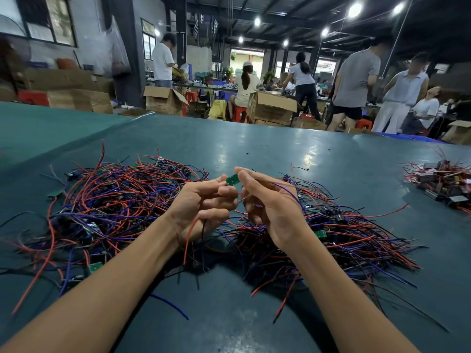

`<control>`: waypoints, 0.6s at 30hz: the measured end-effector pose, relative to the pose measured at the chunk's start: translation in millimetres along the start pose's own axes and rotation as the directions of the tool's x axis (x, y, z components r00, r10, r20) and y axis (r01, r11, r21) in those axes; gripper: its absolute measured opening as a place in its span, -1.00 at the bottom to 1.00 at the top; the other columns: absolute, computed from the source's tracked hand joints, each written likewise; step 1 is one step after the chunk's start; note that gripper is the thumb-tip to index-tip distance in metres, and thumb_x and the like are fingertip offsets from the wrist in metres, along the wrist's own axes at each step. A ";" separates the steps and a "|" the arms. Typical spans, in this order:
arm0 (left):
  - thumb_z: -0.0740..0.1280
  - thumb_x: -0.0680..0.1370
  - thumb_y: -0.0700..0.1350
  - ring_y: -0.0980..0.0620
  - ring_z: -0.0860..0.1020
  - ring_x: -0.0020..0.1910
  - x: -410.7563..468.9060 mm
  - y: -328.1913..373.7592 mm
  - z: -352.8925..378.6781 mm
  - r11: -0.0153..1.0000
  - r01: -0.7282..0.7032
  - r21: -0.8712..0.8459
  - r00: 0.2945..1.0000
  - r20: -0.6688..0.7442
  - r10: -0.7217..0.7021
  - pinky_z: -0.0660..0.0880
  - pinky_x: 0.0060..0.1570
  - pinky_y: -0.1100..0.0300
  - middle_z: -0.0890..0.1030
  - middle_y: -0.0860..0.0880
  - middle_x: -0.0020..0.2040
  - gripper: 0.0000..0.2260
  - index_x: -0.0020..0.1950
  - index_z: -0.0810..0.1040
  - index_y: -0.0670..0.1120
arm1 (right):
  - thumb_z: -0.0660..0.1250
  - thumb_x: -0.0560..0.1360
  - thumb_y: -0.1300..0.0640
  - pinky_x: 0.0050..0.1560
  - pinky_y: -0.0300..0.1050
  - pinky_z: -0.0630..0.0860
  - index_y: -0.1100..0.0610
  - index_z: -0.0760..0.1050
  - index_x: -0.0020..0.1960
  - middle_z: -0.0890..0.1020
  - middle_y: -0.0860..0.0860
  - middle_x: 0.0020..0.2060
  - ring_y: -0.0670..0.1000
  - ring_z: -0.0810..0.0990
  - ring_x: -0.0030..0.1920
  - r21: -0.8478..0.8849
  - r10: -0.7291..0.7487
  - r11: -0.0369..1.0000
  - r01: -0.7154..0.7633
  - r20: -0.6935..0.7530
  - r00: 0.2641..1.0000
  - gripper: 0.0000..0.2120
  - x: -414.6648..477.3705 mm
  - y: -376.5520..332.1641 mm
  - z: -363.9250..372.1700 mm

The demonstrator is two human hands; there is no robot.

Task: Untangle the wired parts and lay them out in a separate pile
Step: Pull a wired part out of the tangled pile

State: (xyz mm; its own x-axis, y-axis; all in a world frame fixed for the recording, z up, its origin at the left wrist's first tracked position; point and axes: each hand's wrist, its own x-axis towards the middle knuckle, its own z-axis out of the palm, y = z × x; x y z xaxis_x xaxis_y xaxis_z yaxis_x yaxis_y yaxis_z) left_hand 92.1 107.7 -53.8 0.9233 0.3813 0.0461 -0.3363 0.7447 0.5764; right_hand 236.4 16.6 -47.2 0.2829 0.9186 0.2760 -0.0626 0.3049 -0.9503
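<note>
I see left hand (204,207) and right hand (267,207) both curled, pinching small green circuit board (232,179) with red and black wires; tangled wire piles (114,200) flank them on teal tabletop (254,143), busy workshop beyond.

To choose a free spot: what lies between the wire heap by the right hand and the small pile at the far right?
Head view: only bare table between the wire heap and the small pile.

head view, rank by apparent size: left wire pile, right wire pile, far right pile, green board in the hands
1. left wire pile and right wire pile: look alike, no ranking.
2. far right pile: smaller, though farther and cut off by the frame.
3. green board: smallest.
</note>
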 end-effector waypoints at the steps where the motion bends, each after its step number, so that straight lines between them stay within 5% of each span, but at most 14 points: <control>1: 0.16 0.65 -0.11 0.18 0.14 -0.53 -0.5 0.4 -0.6 1.000 0.026 -0.009 1.000 0.005 -0.026 0.21 -0.71 0.40 0.39 -0.02 -0.37 -0.77 -0.19 0.39 -0.16 | 0.51 0.43 0.00 -0.52 -0.23 0.26 0.09 0.73 0.07 0.62 0.02 -0.32 -0.02 0.47 -0.45 0.013 -0.020 1.000 0.020 -0.010 1.000 -0.74 0.0 -0.4 -0.9; 7: 0.19 0.63 -0.11 0.16 0.16 -0.60 -0.1 2.2 -5.3 0.998 0.055 0.028 0.998 0.012 -0.055 0.19 -0.76 0.39 0.41 -0.03 -0.38 -0.79 -0.16 0.43 -0.17 | 0.50 0.45 0.12 -0.54 -0.23 0.31 0.25 0.71 -0.01 0.62 0.07 -0.30 -0.01 0.47 -0.44 0.108 -0.052 0.992 0.058 -0.053 0.997 -0.78 0.4 -0.4 -0.1; 9: 0.23 0.61 -0.21 0.19 0.27 -0.58 1.3 1.4 -8.3 0.998 -0.034 0.059 0.999 0.020 0.033 0.19 -0.75 0.42 0.49 -0.06 -0.30 -0.98 -0.01 0.40 -0.13 | 0.51 0.41 0.08 -0.54 -0.22 0.31 0.22 0.72 -0.03 0.60 0.02 -0.31 -0.05 0.46 -0.43 0.257 0.000 0.966 0.013 -0.049 0.999 -0.77 2.8 -1.8 -1.4; 11: 0.30 0.59 -0.23 0.22 0.28 -0.56 4.7 -1.4 -11.0 0.958 -0.174 0.228 0.983 -0.017 0.183 0.19 -0.72 0.40 0.56 -0.08 -0.22 -0.85 0.11 0.39 -0.07 | 0.49 0.41 0.05 -0.53 -0.25 0.32 0.17 0.72 -0.08 0.59 -0.02 -0.32 -0.10 0.47 -0.42 0.411 0.043 0.911 -0.010 -0.072 0.996 -0.80 6.1 -5.0 -7.1; 15: 0.43 0.53 -0.13 0.12 0.29 -0.55 12.0 -11.4 -10.3 0.523 -0.391 0.757 0.820 0.029 0.571 0.23 -0.58 0.31 0.69 -0.19 -0.15 -0.71 0.16 0.40 -0.07 | 0.41 0.55 0.09 -0.51 -0.31 0.38 0.17 0.71 -0.08 0.57 -0.04 -0.30 -0.15 0.47 -0.40 0.602 0.083 0.798 0.022 -0.147 0.986 -0.83 9.9 -10.7 -24.3; 18: 0.44 0.52 -0.09 0.11 0.36 -0.50 13.6 -17.4 -7.5 0.309 -0.431 0.848 0.747 0.143 0.649 0.31 -0.53 0.30 0.72 -0.18 -0.12 -0.71 0.18 0.45 -0.05 | 0.37 0.58 0.14 -0.52 -0.31 0.36 0.21 0.65 0.00 0.55 -0.03 -0.32 -0.14 0.45 -0.42 0.600 0.118 0.799 0.039 -0.221 0.968 -0.85 11.4 -11.5 -29.8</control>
State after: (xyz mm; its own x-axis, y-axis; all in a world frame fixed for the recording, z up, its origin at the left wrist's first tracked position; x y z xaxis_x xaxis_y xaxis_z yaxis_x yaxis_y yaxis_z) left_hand 109.1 104.0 -69.3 0.4985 0.6895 0.5254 -0.3445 -0.3986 0.8500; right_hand 268.9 16.0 -37.4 0.4782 0.8696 0.1230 -0.6128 0.4307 -0.6626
